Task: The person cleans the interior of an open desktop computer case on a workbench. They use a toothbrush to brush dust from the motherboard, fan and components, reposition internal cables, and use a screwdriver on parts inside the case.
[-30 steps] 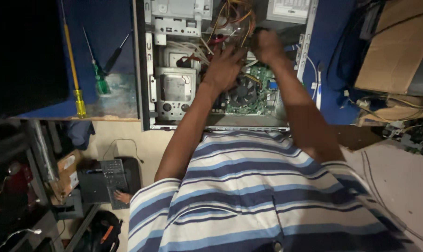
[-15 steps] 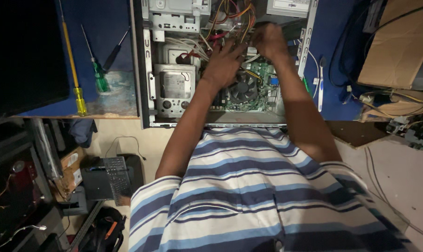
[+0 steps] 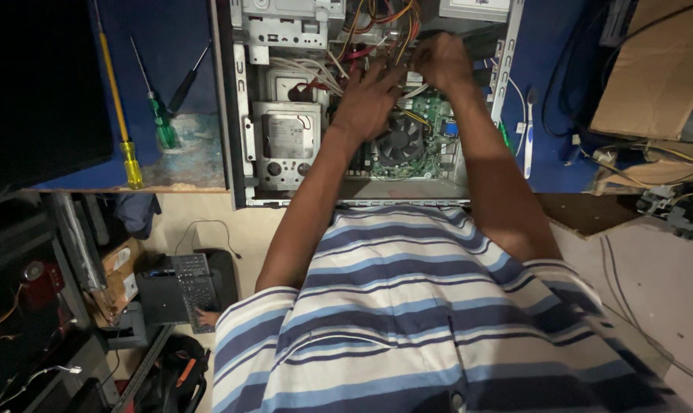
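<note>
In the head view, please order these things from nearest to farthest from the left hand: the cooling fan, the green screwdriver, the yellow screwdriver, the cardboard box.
From the left hand:
1. Cooling fan, just below the hand, inside the open computer case.
2. Green screwdriver, to its left, on the blue table.
3. Yellow screwdriver, further left on the same table.
4. Cardboard box, far on the right side.

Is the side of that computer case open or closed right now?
Open. The computer case lies on its side, panel off, exposing the cooling fan, drive and wires.
</note>
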Demonstrator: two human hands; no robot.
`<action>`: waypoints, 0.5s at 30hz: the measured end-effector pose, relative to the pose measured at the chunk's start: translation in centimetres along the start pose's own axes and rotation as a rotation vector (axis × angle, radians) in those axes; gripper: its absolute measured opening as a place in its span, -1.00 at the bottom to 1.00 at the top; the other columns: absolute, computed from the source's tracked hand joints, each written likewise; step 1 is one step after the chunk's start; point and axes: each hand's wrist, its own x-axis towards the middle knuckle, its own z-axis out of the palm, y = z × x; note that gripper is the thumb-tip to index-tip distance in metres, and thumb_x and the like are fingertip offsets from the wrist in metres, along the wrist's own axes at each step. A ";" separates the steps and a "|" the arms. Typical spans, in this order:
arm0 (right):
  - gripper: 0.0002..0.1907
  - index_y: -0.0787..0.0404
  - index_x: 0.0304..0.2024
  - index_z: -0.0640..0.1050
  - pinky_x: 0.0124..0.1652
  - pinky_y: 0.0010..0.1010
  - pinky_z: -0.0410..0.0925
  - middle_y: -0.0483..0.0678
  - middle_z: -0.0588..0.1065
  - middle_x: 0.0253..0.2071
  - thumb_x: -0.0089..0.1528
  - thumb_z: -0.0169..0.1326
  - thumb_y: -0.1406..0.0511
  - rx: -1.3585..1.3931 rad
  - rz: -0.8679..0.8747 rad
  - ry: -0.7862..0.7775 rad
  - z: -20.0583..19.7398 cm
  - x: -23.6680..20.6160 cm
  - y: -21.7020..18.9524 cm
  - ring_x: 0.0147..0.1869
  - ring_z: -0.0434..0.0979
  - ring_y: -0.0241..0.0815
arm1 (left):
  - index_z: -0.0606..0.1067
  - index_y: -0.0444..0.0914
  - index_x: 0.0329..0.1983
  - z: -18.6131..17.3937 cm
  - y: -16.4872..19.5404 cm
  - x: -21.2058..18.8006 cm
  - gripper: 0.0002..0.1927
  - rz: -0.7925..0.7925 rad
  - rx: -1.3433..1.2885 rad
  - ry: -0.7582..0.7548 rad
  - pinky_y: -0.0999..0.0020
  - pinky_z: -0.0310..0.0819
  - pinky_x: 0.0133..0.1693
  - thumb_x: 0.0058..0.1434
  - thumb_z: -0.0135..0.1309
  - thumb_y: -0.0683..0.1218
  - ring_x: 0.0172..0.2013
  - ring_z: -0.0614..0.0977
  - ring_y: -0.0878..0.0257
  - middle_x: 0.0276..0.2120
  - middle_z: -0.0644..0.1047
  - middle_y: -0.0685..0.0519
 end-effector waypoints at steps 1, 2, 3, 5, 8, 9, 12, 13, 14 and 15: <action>-0.87 0.11 -0.29 0.73 -0.15 -0.23 0.49 0.09 0.63 -0.30 0.11 0.26 0.37 0.001 0.022 0.002 -0.1 0.0 -0.1 -0.22 0.67 0.01 | 0.62 -0.22 0.01 0.0 0.0 0.0 -0.48 0.000 0.004 0.005 -0.32 0.18 0.24 -0.07 0.37 -0.03 0.36 0.23 -0.09 0.41 0.27 0.04; -0.87 0.09 -0.28 0.73 -0.16 -0.23 0.48 0.10 0.62 -0.29 0.11 0.27 0.36 0.003 0.042 0.005 -0.2 -0.1 -0.2 -0.22 0.67 0.02 | 0.62 -0.22 0.00 0.0 0.0 0.0 -0.50 0.000 0.010 0.011 -0.32 0.18 0.25 -0.06 0.36 -0.04 0.36 0.23 -0.09 0.41 0.27 0.04; -0.87 0.09 -0.28 0.73 -0.15 -0.23 0.49 0.09 0.63 -0.29 0.11 0.27 0.36 0.004 0.046 -0.001 -0.3 -0.1 -0.3 -0.22 0.67 0.02 | 0.62 -0.22 0.01 0.0 0.0 0.0 -0.49 -0.003 0.005 0.006 -0.32 0.18 0.24 -0.07 0.37 -0.05 0.35 0.24 -0.09 0.41 0.27 0.04; -0.88 0.10 -0.28 0.72 -0.13 -0.22 0.49 0.08 0.64 -0.27 0.11 0.27 0.35 0.005 0.054 -0.013 -0.3 -0.2 -0.5 -0.20 0.68 0.01 | 0.61 -0.23 0.01 0.0 0.1 0.0 -0.47 -0.008 -0.007 -0.003 -0.33 0.17 0.23 -0.09 0.37 -0.05 0.35 0.24 -0.09 0.40 0.27 0.04; -0.85 0.05 -0.26 0.73 -0.14 -0.18 0.48 0.11 0.61 -0.24 0.13 0.24 0.36 -0.029 0.106 -0.006 -0.3 -0.2 -0.6 -0.19 0.67 0.06 | 0.60 -0.25 0.02 -0.2 0.0 0.1 -0.41 -0.008 -0.021 -0.053 -0.31 0.18 0.20 -0.15 0.38 -0.05 0.34 0.21 -0.13 0.38 0.26 0.01; -0.85 0.05 -0.26 0.73 -0.14 -0.18 0.48 0.11 0.61 -0.24 0.12 0.25 0.35 -0.033 0.093 -0.009 -0.3 -0.2 -0.6 -0.19 0.66 0.07 | 0.60 -0.25 0.03 -0.2 0.0 0.1 -0.42 -0.005 -0.022 -0.048 -0.31 0.18 0.22 -0.13 0.38 -0.05 0.35 0.22 -0.12 0.39 0.26 0.02; -0.85 0.05 -0.25 0.73 -0.13 -0.17 0.48 0.12 0.61 -0.24 0.12 0.25 0.34 -0.033 0.068 -0.012 -0.3 -0.1 -0.5 -0.18 0.66 0.10 | 0.60 -0.24 0.05 -0.3 0.0 0.1 -0.43 -0.005 -0.019 -0.038 -0.30 0.18 0.24 -0.10 0.38 -0.06 0.36 0.21 -0.10 0.41 0.25 0.04; -0.85 0.06 -0.24 0.73 -0.12 -0.16 0.48 0.13 0.61 -0.23 0.14 0.25 0.34 -0.026 0.073 -0.012 -0.3 -0.1 -0.5 -0.18 0.66 0.10 | 0.60 -0.24 0.05 -0.3 0.1 0.1 -0.42 -0.010 -0.020 -0.042 -0.30 0.18 0.24 -0.11 0.38 -0.06 0.37 0.20 -0.10 0.41 0.25 0.05; -0.86 0.06 -0.24 0.73 -0.11 -0.16 0.48 0.14 0.61 -0.23 0.15 0.25 0.33 -0.017 0.078 -0.013 -0.3 -0.1 -0.5 -0.18 0.66 0.10 | 0.59 -0.24 0.06 -0.3 0.1 0.1 -0.41 -0.014 -0.020 -0.048 -0.30 0.17 0.24 -0.11 0.38 -0.05 0.37 0.20 -0.10 0.41 0.25 0.05; -0.86 0.06 -0.24 0.73 -0.11 -0.16 0.48 0.14 0.61 -0.23 0.15 0.25 0.33 -0.024 0.059 -0.015 -0.3 -0.2 -0.5 -0.18 0.66 0.10 | 0.60 -0.24 0.05 -0.3 0.1 0.1 -0.42 -0.013 -0.012 -0.042 -0.29 0.17 0.24 -0.10 0.38 -0.05 0.37 0.20 -0.10 0.41 0.25 0.06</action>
